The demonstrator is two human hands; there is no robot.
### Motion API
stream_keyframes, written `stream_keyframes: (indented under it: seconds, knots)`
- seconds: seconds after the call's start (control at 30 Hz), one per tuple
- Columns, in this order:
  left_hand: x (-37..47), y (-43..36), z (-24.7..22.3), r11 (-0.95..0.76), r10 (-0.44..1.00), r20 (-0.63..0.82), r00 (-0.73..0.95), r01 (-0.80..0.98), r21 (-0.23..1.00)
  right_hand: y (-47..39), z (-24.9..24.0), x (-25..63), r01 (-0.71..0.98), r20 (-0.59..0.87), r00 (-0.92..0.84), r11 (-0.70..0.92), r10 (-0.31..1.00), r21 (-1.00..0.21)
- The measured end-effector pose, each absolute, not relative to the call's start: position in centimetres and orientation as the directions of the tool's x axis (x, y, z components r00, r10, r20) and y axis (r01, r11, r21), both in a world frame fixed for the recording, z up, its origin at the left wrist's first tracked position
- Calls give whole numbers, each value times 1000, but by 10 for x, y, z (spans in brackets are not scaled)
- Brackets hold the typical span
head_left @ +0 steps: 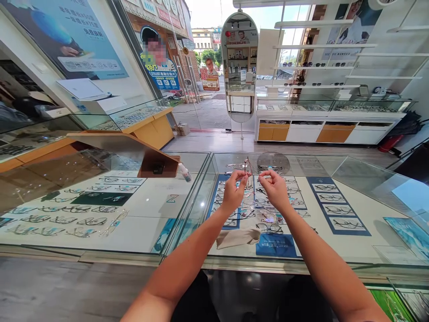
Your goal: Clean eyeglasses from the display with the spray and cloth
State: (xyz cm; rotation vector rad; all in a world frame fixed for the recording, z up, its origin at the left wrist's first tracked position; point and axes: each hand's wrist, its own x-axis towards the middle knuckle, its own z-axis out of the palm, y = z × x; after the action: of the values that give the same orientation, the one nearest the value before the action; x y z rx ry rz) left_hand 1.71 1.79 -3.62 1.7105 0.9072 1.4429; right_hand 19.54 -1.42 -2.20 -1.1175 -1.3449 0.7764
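Observation:
Over the glass counter (pixel 311 264), my left hand (pixel 235 188) pinches a thin-framed pair of glasses (pixel 247 166), held upright and seen nearly edge-on. My right hand (pixel 274 188) is just to the right, its thumb and fingertips pressed together; whatever they may grip is too small to make out. Rows of eyeglass frames lie under both hands, partly covered by them. A dark-rimmed pair of glasses (pixel 270 228) lies below my right hand. In front of my left forearm is a crumpled beige cloth (pixel 237 238), next to a blue card (pixel 276 245).
A white bottle (pixel 184 172) stands left beside a tilted brown wooden stand (pixel 157 161). More frames lie in the left case. A blue display strip (pixel 338 206) holds several glasses at right. Beyond stand an oval mirror (pixel 240 67) and a white cabinet (pixel 304 132).

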Motion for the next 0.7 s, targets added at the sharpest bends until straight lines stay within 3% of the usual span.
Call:
stream_keyframes:
  seconds: [0.17,0.33,0.47,0.6,0.7]
  knots:
    - [12,25,-35,-520,854,509,110,164,838,-9,-27,208,448,462,229,329,857,-832]
    - [-2,34,-27,-507,857,458,238,220,833,-3,-24,228,633,583,305,297,753,-715]
    - [-8,38,-25,-511,852,443,279,256,821,-2,-21,235,684,635,304,301,711,-664]
    - [-2,37,-30,-464,874,432,222,119,878,-7,-26,223,679,703,338,354,625,-642]
    - [7,32,-33,-441,886,429,176,31,897,-12,-32,206,618,688,274,425,673,-662]
